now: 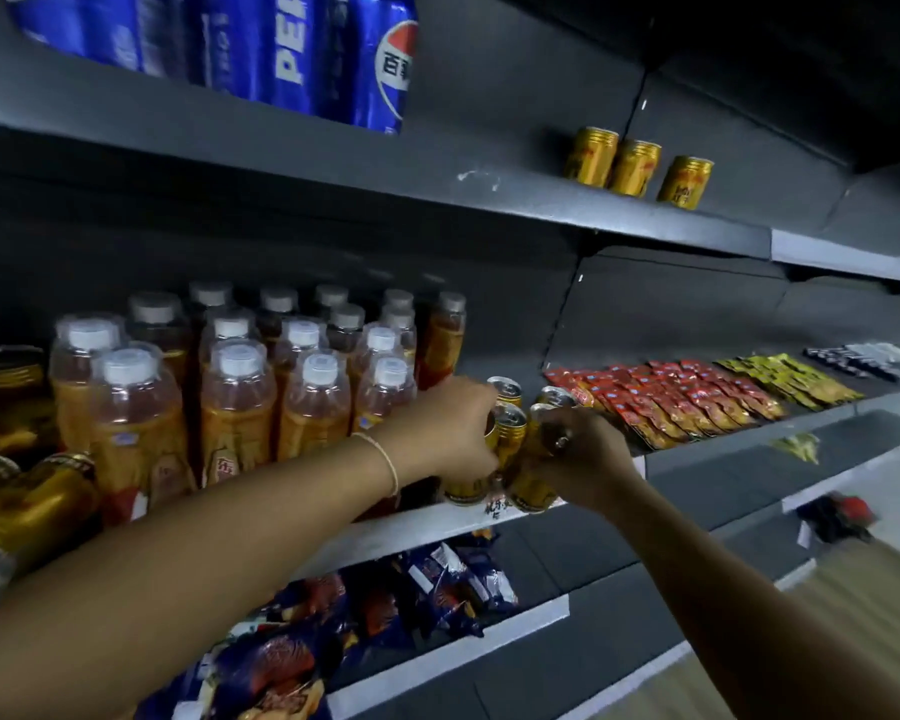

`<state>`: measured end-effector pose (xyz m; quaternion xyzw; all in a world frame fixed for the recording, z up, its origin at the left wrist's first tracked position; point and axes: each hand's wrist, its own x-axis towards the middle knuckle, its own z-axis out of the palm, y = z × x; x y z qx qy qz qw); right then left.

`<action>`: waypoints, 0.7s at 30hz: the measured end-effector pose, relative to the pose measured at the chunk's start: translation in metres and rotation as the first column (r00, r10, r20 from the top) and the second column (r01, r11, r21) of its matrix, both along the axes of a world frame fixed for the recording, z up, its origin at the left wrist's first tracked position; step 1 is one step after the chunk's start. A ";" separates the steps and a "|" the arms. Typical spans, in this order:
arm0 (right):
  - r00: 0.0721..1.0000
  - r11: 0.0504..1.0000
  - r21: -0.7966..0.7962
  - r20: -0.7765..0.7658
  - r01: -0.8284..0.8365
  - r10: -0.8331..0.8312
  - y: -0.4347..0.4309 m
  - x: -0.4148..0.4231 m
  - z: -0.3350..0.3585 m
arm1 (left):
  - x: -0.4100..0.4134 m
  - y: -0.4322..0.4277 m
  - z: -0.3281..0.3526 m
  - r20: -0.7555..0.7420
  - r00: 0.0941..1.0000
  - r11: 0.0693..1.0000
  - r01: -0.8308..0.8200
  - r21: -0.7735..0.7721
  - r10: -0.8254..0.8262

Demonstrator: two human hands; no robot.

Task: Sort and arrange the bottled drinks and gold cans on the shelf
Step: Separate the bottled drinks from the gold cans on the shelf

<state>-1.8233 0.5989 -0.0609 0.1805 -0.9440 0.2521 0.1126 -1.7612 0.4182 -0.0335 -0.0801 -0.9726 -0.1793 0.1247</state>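
While both arms reach over the middle shelf, your left hand curls its fingers round one gold can and your right hand grips the neighbouring can, the two cans touching, just right of the bottled drinks. Three more gold cans stand on the upper shelf.
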 end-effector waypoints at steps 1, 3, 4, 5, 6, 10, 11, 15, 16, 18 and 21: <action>1.000 1.000 -0.015 0.013 -0.026 0.027 0.002 -0.008 -0.004 | -0.005 0.003 -0.001 0.015 0.999 1.000 -0.029 0.009 0.028; 0.997 0.997 -0.046 0.043 -0.064 0.066 0.005 -0.021 -0.012 | -0.013 0.010 -0.006 0.034 0.997 0.997 -0.069 0.017 0.069; 0.994 0.995 -0.046 0.053 -0.092 0.094 0.006 -0.027 -0.016 | -0.017 0.014 -0.010 0.039 0.996 0.997 -0.079 0.009 0.079; 0.990 0.991 -0.041 0.054 -0.131 0.133 0.007 -0.033 -0.020 | -0.020 0.019 -0.015 0.043 0.996 0.996 -0.084 0.000 0.084; 0.984 0.984 -0.037 0.048 -0.173 0.174 0.007 -0.038 -0.022 | -0.022 0.022 -0.018 0.043 0.995 0.996 -0.088 -0.004 0.088; 0.963 0.962 -0.062 0.021 -0.266 0.268 0.005 -0.055 -0.023 | -0.034 0.030 -0.024 0.024 0.994 0.994 -0.110 0.001 0.110; 0.959 0.959 -0.055 0.027 -0.280 0.281 0.003 -0.058 -0.024 | -0.037 0.031 -0.024 0.020 0.993 0.993 -0.119 0.004 0.119; 0.947 0.947 -0.015 0.007 -0.320 0.320 -0.005 -0.067 -0.029 | -0.043 0.031 -0.024 0.033 0.988 0.988 -0.151 0.004 0.151; 0.946 0.946 -0.010 -0.014 -0.324 0.324 -0.007 -0.069 -0.030 | -0.045 0.031 -0.025 0.036 0.986 0.987 -0.161 0.004 0.161; 0.945 0.946 0.013 -0.044 -0.323 0.323 -0.011 -0.074 -0.033 | -0.047 0.029 -0.027 0.036 0.982 0.983 -0.185 0.008 0.184; 0.943 0.945 0.103 -0.086 -0.311 0.320 -0.015 -0.081 -0.041 | -0.050 0.025 -0.029 0.040 0.976 0.977 -0.212 -0.011 0.212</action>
